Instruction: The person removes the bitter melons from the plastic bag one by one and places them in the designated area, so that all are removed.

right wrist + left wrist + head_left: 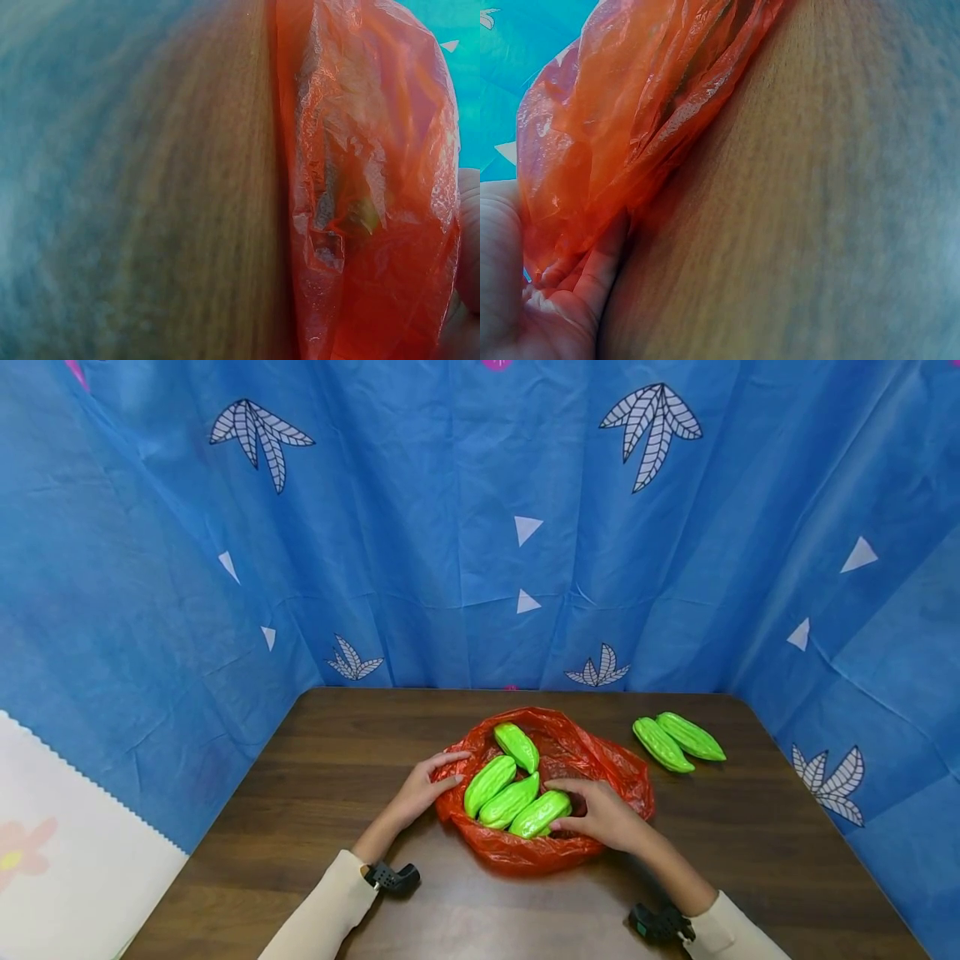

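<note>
A red plastic bag (pixel 517 856) lies spread open on the table, with several bright green bitter melons (pixel 491 783) inside it. At the bag's left edge, my left hand (pixel 416 793) holds the film between thumb and fingers; the left wrist view shows the bag (pixel 607 127) bunched at the hand. Reaching over the right side of the bag, my right hand (pixel 603 814) grips the end of the frontmost bitter melon (pixel 542 814) between thumb and fingers. In the right wrist view the bag wall hides most of that hand (pixel 469 240).
Two more bitter melons (pixel 663 745) lie side by side on the brown wooden table (pixel 345 743), right of the bag near the back. A blue patterned curtain (pixel 450 527) hangs behind the table and along both sides.
</note>
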The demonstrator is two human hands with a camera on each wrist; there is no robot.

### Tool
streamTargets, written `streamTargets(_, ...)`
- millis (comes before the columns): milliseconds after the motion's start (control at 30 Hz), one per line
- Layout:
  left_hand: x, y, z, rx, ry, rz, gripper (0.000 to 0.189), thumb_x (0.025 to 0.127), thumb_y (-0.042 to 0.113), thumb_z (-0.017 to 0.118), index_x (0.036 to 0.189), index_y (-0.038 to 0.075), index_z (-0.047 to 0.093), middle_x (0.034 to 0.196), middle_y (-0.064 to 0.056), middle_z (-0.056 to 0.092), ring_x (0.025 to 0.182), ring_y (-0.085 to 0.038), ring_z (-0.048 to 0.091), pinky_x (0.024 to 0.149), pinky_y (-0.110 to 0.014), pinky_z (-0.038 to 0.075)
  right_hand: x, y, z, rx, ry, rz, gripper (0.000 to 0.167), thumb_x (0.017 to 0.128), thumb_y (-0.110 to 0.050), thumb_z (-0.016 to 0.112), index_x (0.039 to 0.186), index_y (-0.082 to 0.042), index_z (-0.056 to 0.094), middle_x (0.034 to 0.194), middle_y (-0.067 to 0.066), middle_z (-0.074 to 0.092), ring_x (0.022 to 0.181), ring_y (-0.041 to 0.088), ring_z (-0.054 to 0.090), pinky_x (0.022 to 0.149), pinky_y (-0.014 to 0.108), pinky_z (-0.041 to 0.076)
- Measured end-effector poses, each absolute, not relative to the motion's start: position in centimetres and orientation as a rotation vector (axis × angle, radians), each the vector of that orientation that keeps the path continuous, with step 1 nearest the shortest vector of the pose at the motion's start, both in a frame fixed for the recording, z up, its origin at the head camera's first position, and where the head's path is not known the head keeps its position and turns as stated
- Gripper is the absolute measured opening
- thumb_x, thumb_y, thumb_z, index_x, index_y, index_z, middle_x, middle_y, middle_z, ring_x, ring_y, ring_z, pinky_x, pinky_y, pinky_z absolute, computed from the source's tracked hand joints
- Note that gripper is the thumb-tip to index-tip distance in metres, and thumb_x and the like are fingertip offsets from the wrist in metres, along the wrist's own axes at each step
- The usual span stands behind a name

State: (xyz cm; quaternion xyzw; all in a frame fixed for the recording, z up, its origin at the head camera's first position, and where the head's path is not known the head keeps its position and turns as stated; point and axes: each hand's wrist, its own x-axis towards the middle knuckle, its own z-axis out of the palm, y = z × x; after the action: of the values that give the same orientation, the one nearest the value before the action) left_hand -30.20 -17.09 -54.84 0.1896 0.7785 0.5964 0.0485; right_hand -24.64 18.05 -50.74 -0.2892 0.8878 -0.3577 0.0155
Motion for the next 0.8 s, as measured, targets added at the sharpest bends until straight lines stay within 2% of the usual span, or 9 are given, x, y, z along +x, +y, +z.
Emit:
streamTargets(100, -30.24, -17.0, -54.9, 0.573, 2.377, 1.808, 0.044, 0.098, 0.012, 0.067, 0.141, 0.011, 0.061, 0.155, -0.015, 0.044, 0.146, -0.035, 0.034, 0.106, -0.045, 0.047, -24.58, 18.03, -50.78, -0.911, 2.755, -1.117, 0.06, 0.085, -0.038, 0.082, 0.136, -0.01, 0.065, 0.133, 0.008, 0.066, 0.124, 0.031, 0.06, 0.1, 0.053, 0.05)
streamTargets(300, -30.34, -16.8, -54.78, 0.567, 2.397, 1.804, 0.044, 0.097, 0.005, 0.066, 0.14, 0.003, 0.06, 0.155, -0.02, 0.044, 0.15, -0.04, 0.025, 0.116, -0.055, 0.031, -24.64, 18.02, -50.8, -0.945, 2.75, -1.127, 0.061, 0.083, -0.037, 0.084, 0.134, -0.009, 0.066, 0.131, 0.006, 0.067, 0.124, 0.031, 0.06, 0.101, 0.053, 0.049)
streamTargets(433, -30.3, -16.88, -54.78, 0.57, 2.396, 1.822, 0.043, 0.096, 0.007, 0.067, 0.139, 0.006, 0.062, 0.153, -0.019, 0.046, 0.149, -0.04, 0.026, 0.116, -0.056, 0.03, -24.65, 18.01, -50.68, -0.953, 2.756, -1.101, 0.059, 0.083, -0.039, 0.084, 0.13, -0.008, 0.068, 0.127, 0.006, 0.069, 0.12, 0.029, 0.062, 0.099, 0.052, 0.05)
streamTargets(633, -30.25, -17.06, -54.85, 0.583, 2.399, 1.825, 0.041, 0.096, 0.017, 0.07, 0.137, 0.016, 0.066, 0.154, -0.012, 0.047, 0.151, -0.036, 0.025, 0.118, -0.053, 0.028, -24.66, 18.08, -50.49, -0.947, 2.766, -1.091, 0.055, 0.083, -0.04, 0.084, 0.126, -0.007, 0.071, 0.123, 0.006, 0.071, 0.117, 0.029, 0.064, 0.097, 0.051, 0.052)
streamTargets(800, -30.24, -17.06, -54.78, 0.586, 2.402, 1.812, 0.041, 0.096, 0.02, 0.071, 0.137, 0.018, 0.066, 0.154, -0.012, 0.046, 0.151, -0.036, 0.024, 0.12, -0.052, 0.025, -24.77, 18.22, -50.59, -0.978, 2.731, -1.119, 0.051, 0.083, -0.037, 0.084, 0.124, -0.01, 0.072, 0.122, 0.002, 0.072, 0.115, 0.023, 0.065, 0.096, 0.047, 0.053)
